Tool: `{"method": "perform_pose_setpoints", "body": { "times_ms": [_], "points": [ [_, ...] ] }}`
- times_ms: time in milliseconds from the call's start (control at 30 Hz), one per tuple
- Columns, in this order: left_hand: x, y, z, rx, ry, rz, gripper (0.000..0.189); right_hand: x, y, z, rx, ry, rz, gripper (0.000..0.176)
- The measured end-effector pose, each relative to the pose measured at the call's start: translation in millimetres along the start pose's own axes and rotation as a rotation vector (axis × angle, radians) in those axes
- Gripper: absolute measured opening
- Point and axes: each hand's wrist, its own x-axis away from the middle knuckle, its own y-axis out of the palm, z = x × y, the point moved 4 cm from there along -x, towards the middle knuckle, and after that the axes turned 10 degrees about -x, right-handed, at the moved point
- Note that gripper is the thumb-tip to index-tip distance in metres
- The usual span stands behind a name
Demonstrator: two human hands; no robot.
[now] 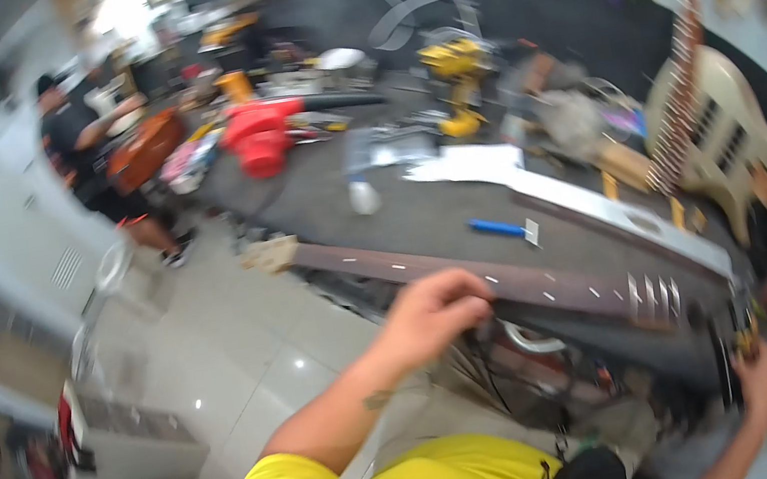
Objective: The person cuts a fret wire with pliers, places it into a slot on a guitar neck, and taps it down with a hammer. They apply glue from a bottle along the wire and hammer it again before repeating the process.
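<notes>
A guitar neck (388,264) with a dark fretboard, pale inlay marks and a light headstock lies along the near edge of the workbench. My left hand (439,313) is at the near edge of the neck, fingers curled against it. At the far right, my right hand (757,375) is closed around something small with a yellowish top, blurred and hard to identify. Beyond the neck, a blue-handled scraper-like tool (503,227) lies on the bench. A long white straight piece (602,213) stretches behind it towards the right.
On the dark bench (319,215) stand a red blower (260,136) and a yellow cordless drill (457,75). A pale electric guitar (718,117) leans at the right. Another person (82,138) stands far left with guitars. A white stool (121,278) is on the tiled floor.
</notes>
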Motion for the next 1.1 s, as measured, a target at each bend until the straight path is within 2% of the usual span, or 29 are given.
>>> {"method": "perform_pose_setpoints", "body": {
  "times_ms": [33,67,100,133,200,233,300,333,367,433,500,533,633,700,733,800,867,933,1000,1067,1100],
  "points": [
    [0.0,2.7,-0.9,0.073,0.004,-0.025,0.016,-11.1,0.6,15.4,0.081,0.134,-0.101,0.035],
    [-0.2,9.7,-0.9,0.092,0.038,-0.041,0.015,-10.0,1.6,25.9,0.104,-0.031,-0.055,0.037],
    [1.4,14.6,1.9,0.117,0.046,-0.037,0.014,-5.6,0.6,18.8,0.115,-0.160,-0.017,0.031],
    [1.7,17.9,7.8,0.139,0.063,-0.040,0.013,-4.3,-1.1,-2.7,0.123,-0.173,-0.013,0.031],
    [-0.5,18.4,9.2,0.100,0.097,-0.033,0.012,-2.7,-8.0,-25.8,0.173,0.071,0.077,0.027],
    [-0.1,19.5,10.1,0.055,0.114,-0.027,0.012,-7.3,-13.7,-19.0,0.245,0.080,0.010,0.022],
    [-0.9,18.0,12.4,0.131,0.077,0.012,0.012,-7.7,-26.8,5.2,0.204,-0.021,0.030,0.022],
    [-2.5,19.9,11.9,0.198,0.032,0.054,0.012,3.3,-32.8,-2.3,0.093,-0.171,0.132,0.022],
    [-4.2,21.8,12.2,0.246,0.010,0.041,0.012,8.4,-40.4,-5.2,0.026,-0.167,0.167,0.018],
    [-7.9,22.6,19.9,0.289,-0.014,0.046,0.011,29.1,-40.3,-34.4,-0.650,0.283,0.109,0.022],
    [-8.3,27.3,23.8,0.277,0.050,0.080,0.013,63.6,-22.5,-101.3,-0.962,0.143,0.042,0.037],
    [-5.3,33.6,24.4,0.284,0.035,0.070,0.013,77.0,-9.0,-114.0,-1.049,0.136,0.008,0.052],
    [-4.6,43.7,46.4,0.184,0.072,0.136,0.016,120.3,31.2,-173.2,-1.425,0.160,-0.279,0.071],
    [-5.1,48.9,54.3,0.144,0.120,0.145,0.016,149.1,62.1,-217.6,-1.697,0.182,-0.292,0.072],
    [-3.2,51.2,58.5,0.102,0.165,0.178,0.015,158.6,70.8,-242.8,-1.779,0.261,-0.329,0.058],
    [-2.2,56.5,69.5,0.091,0.192,0.195,0.015,163.2,83.0,-251.4,-1.568,0.212,-0.533,0.034],
    [1.0,59.6,81.9,-0.056,0.299,0.269,0.010,164.9,90.6,-259.2,-1.292,0.020,-0.701,0.036],
    [2.0,61.5,89.7,-0.094,0.336,0.266,0.010,169.8,100.1,-273.1,-1.213,0.003,-0.750,0.040],
    [8.4,67.3,98.5,-0.315,0.483,0.316,0.011,167.5,99.1,-278.6,-1.176,0.056,-0.748,0.045],
    [13.3,74.1,104.3,-0.330,0.481,0.295,0.012,157.1,95.3,-289.2,-0.916,-0.297,-0.724,0.047],
    [14.6,76.2,107.5,-0.359,0.500,0.278,0.014,156.8,95.0,-290.9,-0.919,-0.332,-0.718,0.046]
  ]
}}
